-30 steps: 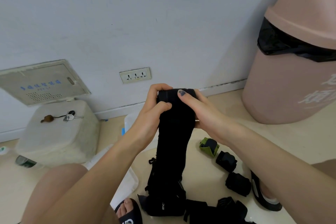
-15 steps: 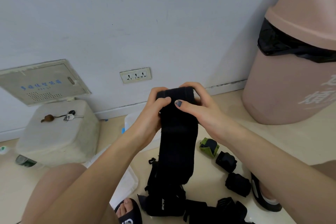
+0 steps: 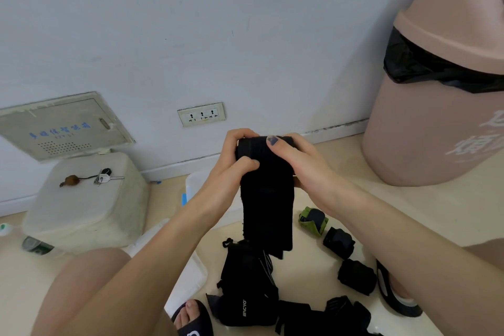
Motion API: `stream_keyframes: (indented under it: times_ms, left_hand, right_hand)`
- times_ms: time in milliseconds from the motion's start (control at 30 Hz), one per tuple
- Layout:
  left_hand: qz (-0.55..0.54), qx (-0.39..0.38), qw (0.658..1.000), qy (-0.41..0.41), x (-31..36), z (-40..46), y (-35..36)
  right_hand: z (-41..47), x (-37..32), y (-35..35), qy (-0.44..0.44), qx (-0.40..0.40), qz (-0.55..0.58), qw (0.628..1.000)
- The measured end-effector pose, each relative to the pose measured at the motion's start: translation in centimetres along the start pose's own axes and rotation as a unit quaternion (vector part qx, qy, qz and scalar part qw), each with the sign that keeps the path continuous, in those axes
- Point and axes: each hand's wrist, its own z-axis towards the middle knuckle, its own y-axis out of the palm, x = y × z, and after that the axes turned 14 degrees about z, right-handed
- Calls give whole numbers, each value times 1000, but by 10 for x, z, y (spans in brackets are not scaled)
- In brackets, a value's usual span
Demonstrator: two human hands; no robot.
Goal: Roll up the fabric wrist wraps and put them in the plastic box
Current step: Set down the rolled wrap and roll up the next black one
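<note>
Both hands, left hand (image 3: 234, 163) and right hand (image 3: 297, 163), clamped on roll atop black wrist wrap (image 3: 266, 199), held above floor (image 3: 313, 275). Keep turns tight, edges aligned; tail hangs free.
</note>
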Motion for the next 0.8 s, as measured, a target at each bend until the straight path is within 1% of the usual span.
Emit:
stream_keyframes:
  times_ms: [133, 200, 333, 400, 567, 600, 700, 800]
  left_hand:
    - [-16, -12, 998, -60, -2, 2, 2]
    - [-26, -12, 997, -76, -1, 2, 3]
    - [-64, -10, 996, -62, 1, 1, 0]
    - [-62, -9, 997, -49, 2, 0, -1]
    - [-48, 9, 999, -23, 3, 0, -2]
    - [-44, 15, 999, -19, 3, -1, -1]
    - [-59, 17, 998, -30, 3, -2, -1]
    - [-64, -9, 996, -64, 3, -2, 1]
  right_hand:
    - [0, 2, -2, -21, -10, 20, 1000]
    - [1, 3, -3, -28, -20, 25, 999]
    - [-1, 3, -2, -44, -42, 19, 998]
    - [1, 3, -3, -40, -46, 16, 998]
    - [2, -3, -4, 24, -48, 1, 999]
    - [1, -3, -2, 26, -45, -1, 999]
    - [2, 0, 1, -5, -21, -13, 1000]
    - [2, -1, -1, -23, -20, 9, 1000]
